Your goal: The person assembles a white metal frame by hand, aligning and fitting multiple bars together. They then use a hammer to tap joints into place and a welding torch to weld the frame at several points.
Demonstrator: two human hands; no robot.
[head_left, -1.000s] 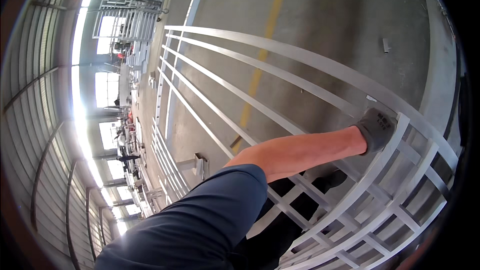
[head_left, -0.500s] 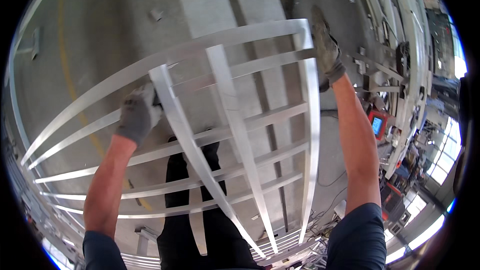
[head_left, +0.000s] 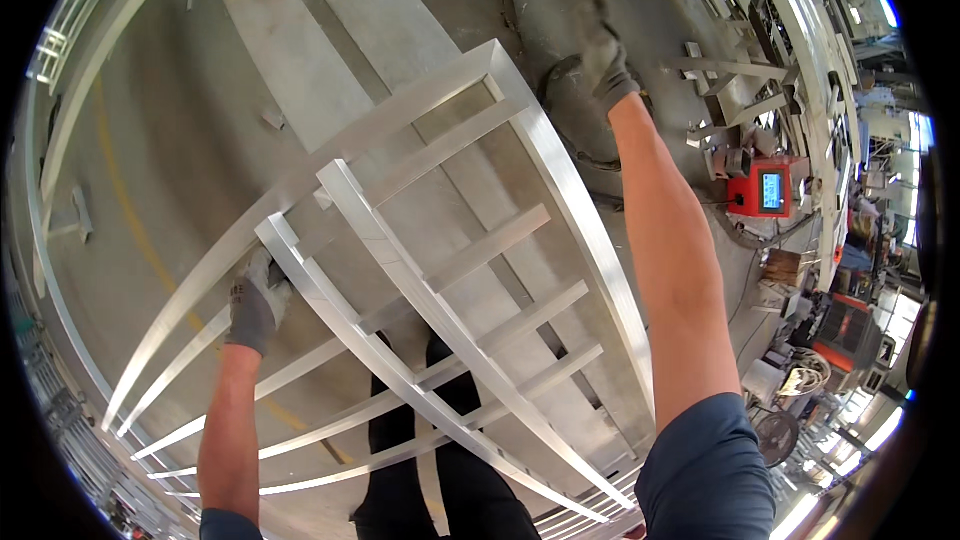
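A large silver metal frame (head_left: 560, 175) of crossing flat bars spans the space in front of me, over the floor and my legs. My left hand (head_left: 255, 310), in a grey-and-white work glove, is closed around one of its bars near the left upright (head_left: 320, 290); the fingertips are partly hidden. Beyond the frame's far right corner, my right hand (head_left: 603, 58) is stretched out in a dirty glove, apart from the metal. Motion smears its fingers. Beneath it on the floor is a dark round object (head_left: 575, 110).
To the right stands a red box with a lit screen (head_left: 762, 188), beside metal brackets (head_left: 740, 95) and cables. Long metal profiles (head_left: 800, 50) run along the right side. A fan (head_left: 777, 437) stands lower right. Another long rail (head_left: 80, 140) curves along the left.
My view has turned, so frame and floor appear rotated. My right hand has moved from beside the frame's corner to farther off it. My left hand stays at its bar.
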